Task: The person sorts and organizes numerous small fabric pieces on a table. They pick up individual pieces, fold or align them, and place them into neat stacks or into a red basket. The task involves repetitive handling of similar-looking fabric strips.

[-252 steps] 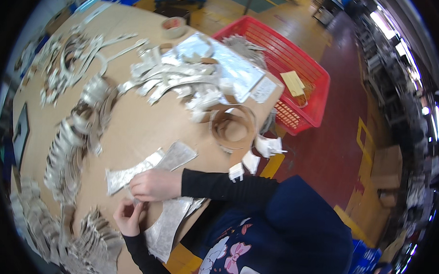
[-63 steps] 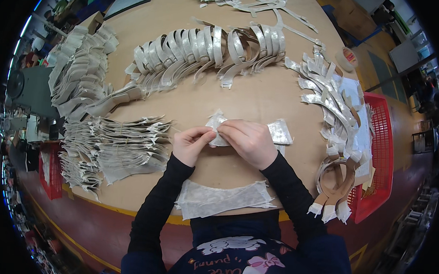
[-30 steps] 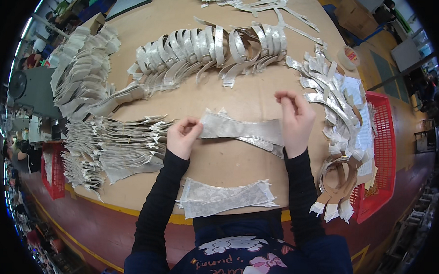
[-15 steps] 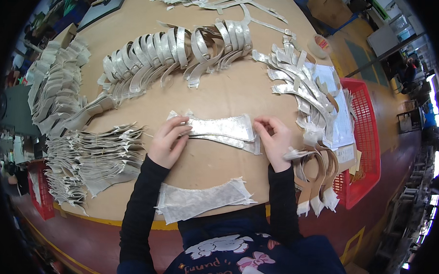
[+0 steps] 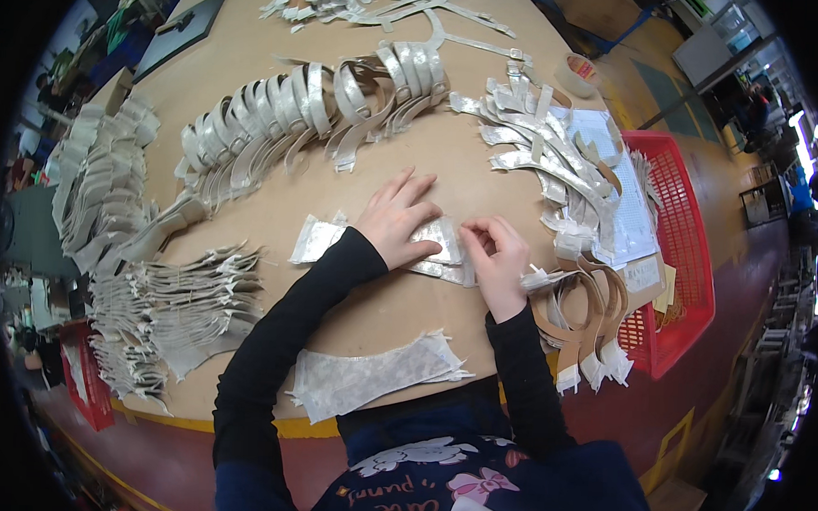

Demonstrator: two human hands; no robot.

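A short silver strap piece (image 5: 318, 240), wide at its ends, lies flat on the table in front of me, with another layer showing under its near edge. My left hand (image 5: 398, 221) rests palm down across its middle, fingers spread, hiding much of it. At the piece's right end, the thumb and fingertips of my right hand (image 5: 497, 260) are pinched together at its pale, translucent edge. Closer to me, a whitish-grey curved piece (image 5: 373, 373) with frayed ends lies near the table's front edge.
Stacked grey pieces (image 5: 186, 315) lie at left, beside a tall row of folded pieces (image 5: 105, 177). Silver buckled straps (image 5: 270, 111) stand behind. To the right are loose straps (image 5: 530, 143), looped straps (image 5: 583, 311), a tape roll (image 5: 577, 74) and a red basket (image 5: 688, 256).
My left hand has moved right and away from me, from the piece's left end onto its middle, and its fingers have spread. My right hand stays at the right end, fingertips drawn together.
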